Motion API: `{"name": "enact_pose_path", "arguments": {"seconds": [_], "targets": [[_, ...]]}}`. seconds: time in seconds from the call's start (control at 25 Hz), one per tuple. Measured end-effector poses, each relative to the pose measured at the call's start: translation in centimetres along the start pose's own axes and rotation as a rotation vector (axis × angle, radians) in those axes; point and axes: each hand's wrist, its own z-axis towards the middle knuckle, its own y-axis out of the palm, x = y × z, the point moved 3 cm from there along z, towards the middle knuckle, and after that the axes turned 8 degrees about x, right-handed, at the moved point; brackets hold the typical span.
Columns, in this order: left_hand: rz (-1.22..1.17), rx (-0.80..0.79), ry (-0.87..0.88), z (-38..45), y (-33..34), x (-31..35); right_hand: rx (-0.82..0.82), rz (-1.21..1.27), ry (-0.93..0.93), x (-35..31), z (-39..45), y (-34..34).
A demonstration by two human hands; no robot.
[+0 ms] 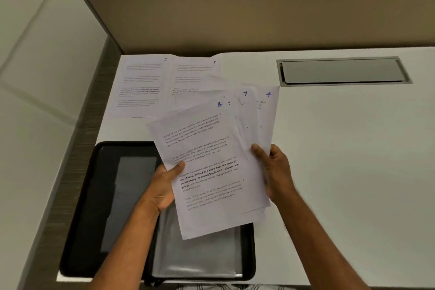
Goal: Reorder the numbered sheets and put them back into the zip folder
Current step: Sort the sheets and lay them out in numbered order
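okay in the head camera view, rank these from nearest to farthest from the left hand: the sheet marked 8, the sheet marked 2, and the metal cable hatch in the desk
1. Sheet marked 8: held by the left hand at its left edge, above the open folder.
2. Sheet marked 2: flat on the desk, farther back, beside sheet 1.
3. Metal cable hatch: far right of the desk, near the partition.

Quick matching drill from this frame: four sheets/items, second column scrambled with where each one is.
1. sheet 1
2. sheet 8
3. sheet 4
4. zip folder

A. front of the fan held in both hands
B. lying open on the desk, under the hands
C. flat on the desk, far left
D. right end of the held fan

Pairs: 1-C, 2-A, 3-D, 4-B
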Motion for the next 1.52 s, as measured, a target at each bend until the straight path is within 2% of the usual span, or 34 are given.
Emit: {"name": "enact_pose_path", "arguments": {"seconds": [0.2,0.4,0.96,1.24,1.52], "targets": [[-0.021,0.006,0.002,-0.9,2.4,-1.0,-0.038,-0.064,-0.070,-1.3,1.4,-3.0],[-0.047,-0.012,0.020,-1.5,3.3,-1.1,-0.069,-0.222,-0.218,-3.0,1.5,-4.9],[-0.091,-0.017,0.039,-2.4,2.0,-1.7,-0.162,-0.330,-0.536,-3.4,-1.6,-5.6],[-0.127,-0.029,0.034,-3.2,1.1,-2.4,-0.188,-0.212,-0.461,-2.4,-1.9,-5.8],[-0.128,-0.045,0.046,-3.8,0.7,-2.5,-0.206,-0.200,-0.435,-3.2,-2.9,-5.9]]}}
